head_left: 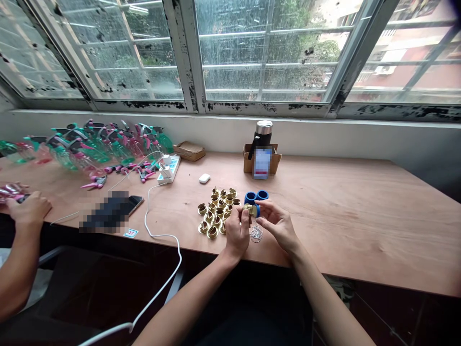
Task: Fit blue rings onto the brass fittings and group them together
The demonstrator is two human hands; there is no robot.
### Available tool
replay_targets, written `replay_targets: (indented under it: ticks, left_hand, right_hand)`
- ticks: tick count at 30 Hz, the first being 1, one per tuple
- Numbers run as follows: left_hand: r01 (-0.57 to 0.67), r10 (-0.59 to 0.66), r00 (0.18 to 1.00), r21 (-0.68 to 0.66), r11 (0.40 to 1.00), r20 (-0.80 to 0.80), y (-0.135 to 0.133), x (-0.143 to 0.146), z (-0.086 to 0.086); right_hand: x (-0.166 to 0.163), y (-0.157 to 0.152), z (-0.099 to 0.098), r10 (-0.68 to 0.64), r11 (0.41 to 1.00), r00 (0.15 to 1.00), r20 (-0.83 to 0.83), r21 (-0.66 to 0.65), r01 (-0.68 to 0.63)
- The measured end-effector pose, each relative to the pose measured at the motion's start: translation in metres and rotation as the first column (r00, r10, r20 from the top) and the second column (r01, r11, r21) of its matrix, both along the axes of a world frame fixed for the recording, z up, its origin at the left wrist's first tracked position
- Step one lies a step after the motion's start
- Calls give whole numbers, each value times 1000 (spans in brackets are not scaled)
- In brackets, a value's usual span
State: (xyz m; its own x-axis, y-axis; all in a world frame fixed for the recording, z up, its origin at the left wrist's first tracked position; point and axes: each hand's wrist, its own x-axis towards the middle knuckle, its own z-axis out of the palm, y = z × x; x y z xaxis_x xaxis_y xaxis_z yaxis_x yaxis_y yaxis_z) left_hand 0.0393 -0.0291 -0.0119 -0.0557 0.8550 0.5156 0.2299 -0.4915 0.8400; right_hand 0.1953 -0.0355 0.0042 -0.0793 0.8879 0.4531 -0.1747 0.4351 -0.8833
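Just above the table's front edge, my left hand (238, 233) pinches a brass-coloured round fitting (249, 210) between thumb and fingers. From the other side, my right hand (277, 221) grips a blue ring (258, 210) that meets the brass fitting; whether the two are joined I cannot tell. Two more blue cylindrical rings (262, 195) stand just behind my hands. Several brass fittings (212, 232) are grouped to the left, some partly hidden by my left hand. Below my fingers lies a small heap of thin silvery wire rings (256, 234).
A flask (264, 134) stands with a propped phone (262, 163) at a small carton (275, 163). Leftward are a white case (204, 178), power strip (175, 168), white cable (146, 216), dark phone (108, 214) and spray bottles (118, 151). Another person's hand (30, 209) works at far left.
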Motion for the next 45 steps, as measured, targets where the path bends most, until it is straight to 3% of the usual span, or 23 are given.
replay_targets:
  ticks: [8,15,20,24,30,35,41,45]
  left_hand:
    - [96,-96,995,20,995,7,-1,0,1]
    - [183,-183,983,11,983,2,-1,-1,1]
    - [288,-290,953,29,957,86,-2,-3,-1]
    - [358,-360,928,37,933,94,-1,-2,1]
    - [303,-303,948,20,953,96,-1,-1,3]
    - [271,-270,957,4,962,110,1,0,-4]
    - [305,-303,950,-10,952,78,1,1,-5]
    - [274,-272,960,-27,961,70,0,1,-1]
  right_hand:
    - [5,1,-4,30,1000,999,32,1,-30]
    - [6,2,-7,-38,999,988,151,38,33]
    - [2,0,-8,-11,999,987,163,-36,17]
    - [2,-1,-9,-107,994,970,216,19,106]
    - [-3,-3,-3,-195,976,947,257,150,160]
    - [-3,-8,2,-75,993,979,189,105,56]
    - [-3,-4,0,-250,967,961,114,77,243]
    - [-2,-2,-3,-240,971,965,110,33,237]
